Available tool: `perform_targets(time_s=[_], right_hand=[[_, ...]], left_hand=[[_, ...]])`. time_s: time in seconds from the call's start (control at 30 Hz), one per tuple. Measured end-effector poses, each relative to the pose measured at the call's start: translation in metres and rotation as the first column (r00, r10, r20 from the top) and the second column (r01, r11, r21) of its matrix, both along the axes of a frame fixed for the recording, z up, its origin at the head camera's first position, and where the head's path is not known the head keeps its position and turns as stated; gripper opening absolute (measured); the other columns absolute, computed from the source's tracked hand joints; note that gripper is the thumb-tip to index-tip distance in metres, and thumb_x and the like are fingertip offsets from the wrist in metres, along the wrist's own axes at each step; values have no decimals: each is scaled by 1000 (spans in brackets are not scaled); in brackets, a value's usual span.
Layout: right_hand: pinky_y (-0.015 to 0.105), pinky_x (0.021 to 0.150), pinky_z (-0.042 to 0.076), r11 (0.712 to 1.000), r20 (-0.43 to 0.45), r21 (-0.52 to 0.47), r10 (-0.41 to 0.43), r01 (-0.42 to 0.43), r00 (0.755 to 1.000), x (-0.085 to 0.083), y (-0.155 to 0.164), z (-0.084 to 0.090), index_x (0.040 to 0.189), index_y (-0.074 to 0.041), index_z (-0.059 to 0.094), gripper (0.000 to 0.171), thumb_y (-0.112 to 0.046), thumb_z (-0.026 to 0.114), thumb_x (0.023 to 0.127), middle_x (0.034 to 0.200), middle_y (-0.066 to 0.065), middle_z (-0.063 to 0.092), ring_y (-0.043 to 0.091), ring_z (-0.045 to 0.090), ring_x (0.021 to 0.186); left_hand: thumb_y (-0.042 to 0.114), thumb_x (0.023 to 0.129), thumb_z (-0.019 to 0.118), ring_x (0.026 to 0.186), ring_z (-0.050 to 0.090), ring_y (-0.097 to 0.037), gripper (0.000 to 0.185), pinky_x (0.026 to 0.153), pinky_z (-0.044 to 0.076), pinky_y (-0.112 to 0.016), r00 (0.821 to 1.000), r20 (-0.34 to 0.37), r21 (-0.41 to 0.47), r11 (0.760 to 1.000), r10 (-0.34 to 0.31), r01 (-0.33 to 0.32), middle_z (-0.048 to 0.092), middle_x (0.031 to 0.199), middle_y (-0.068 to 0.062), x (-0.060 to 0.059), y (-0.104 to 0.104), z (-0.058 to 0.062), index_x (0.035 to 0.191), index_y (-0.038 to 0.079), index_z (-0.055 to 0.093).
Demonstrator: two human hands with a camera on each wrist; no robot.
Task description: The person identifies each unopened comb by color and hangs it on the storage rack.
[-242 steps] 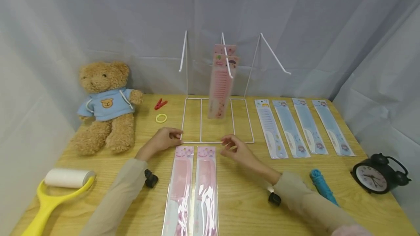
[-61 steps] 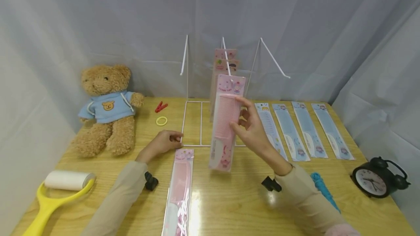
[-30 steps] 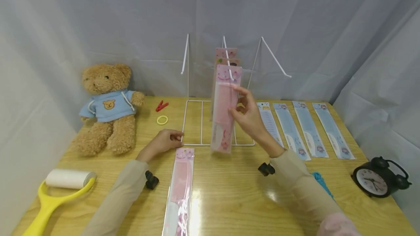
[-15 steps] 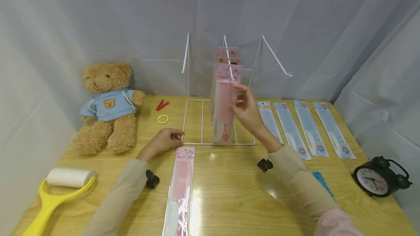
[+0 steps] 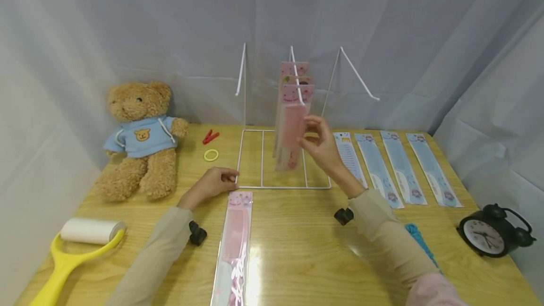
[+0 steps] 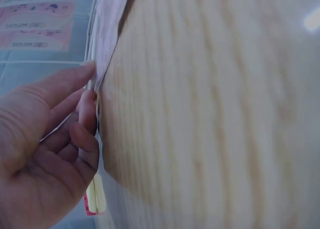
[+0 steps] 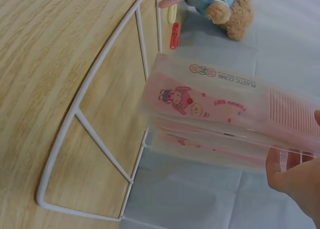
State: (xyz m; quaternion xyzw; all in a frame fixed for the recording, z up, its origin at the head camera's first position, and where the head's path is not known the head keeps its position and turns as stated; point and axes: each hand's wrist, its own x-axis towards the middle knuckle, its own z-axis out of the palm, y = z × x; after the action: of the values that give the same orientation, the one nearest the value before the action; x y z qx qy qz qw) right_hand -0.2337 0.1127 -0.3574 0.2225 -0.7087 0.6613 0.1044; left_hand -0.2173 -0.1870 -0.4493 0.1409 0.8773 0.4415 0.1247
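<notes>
My left hand [image 5: 214, 183] pinches the front left corner of a white wire display rack [image 5: 282, 187]; in the left wrist view, thumb and fingers [image 6: 87, 106] meet at the wire. My right hand [image 5: 320, 148] holds the right edge of a pink packaged comb [image 5: 293, 126] between thumb and fingers. That comb's card hangs on the rack's middle prong, near the tip, in front of two more pink packaged combs [image 5: 294, 67]. In the right wrist view the held comb [image 7: 225, 101] is tilted, and part of the right hand is out of frame. Another pink packaged comb [image 5: 233, 235] lies before the rack.
Several blue packaged combs [image 5: 395, 169] lie right of the rack. A teddy bear [image 5: 140, 131], red clip [image 5: 210, 136] and yellow ring [image 5: 210, 155] are on the left. A yellow-handled roller [image 5: 91, 230] lies front left; blue cord [image 5: 418, 242] and a black alarm clock [image 5: 488, 233] stand right.
One of two pink combs in front of the rack was lifted by my right hand onto the middle prong. Its lower end has swung back towards the others. My left hand stays at the corner.
</notes>
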Motion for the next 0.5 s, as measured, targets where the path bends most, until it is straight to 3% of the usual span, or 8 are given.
perform_targets(time_s=[0.17, 0.33, 0.5], right_hand=[[34, 89, 48, 1000, 20, 19, -22, 22, 1000, 1, 3, -6, 122, 13, 43, 46, 16, 62, 80, 118, 27, 50, 13, 52, 99], [30, 88, 48, 992, 58, 104, -74, 67, 996, 3, 7, -12, 116, 12, 51, 36, 11, 64, 83, 119, 25, 52, 18, 52, 99], [35, 88, 47, 986, 92, 148, -95, 80, 991, 6, 12, -24, 111, 10, 55, 29, 5, 65, 85, 117, 24, 54, 23, 52, 101]], left_hand=[[3, 86, 67, 78, 54, -14, 37, 70, 46, -25, 1000, -6, -3, 1000, -3, 3, 64, 91, -14, 0, 1, 0, 119, -12, 59], [3, 86, 67, 78, 54, -14, 37, 70, 46, -26, 1000, -12, -8, 1000, -2, 2, 64, 91, -14, 0, 1, 1, 119, -12, 59], [4, 86, 67, 77, 55, -14, 36, 69, 46, -25, 1000, -26, -21, 1000, 0, -1, 64, 91, -14, 0, 1, 1, 118, -11, 60]])
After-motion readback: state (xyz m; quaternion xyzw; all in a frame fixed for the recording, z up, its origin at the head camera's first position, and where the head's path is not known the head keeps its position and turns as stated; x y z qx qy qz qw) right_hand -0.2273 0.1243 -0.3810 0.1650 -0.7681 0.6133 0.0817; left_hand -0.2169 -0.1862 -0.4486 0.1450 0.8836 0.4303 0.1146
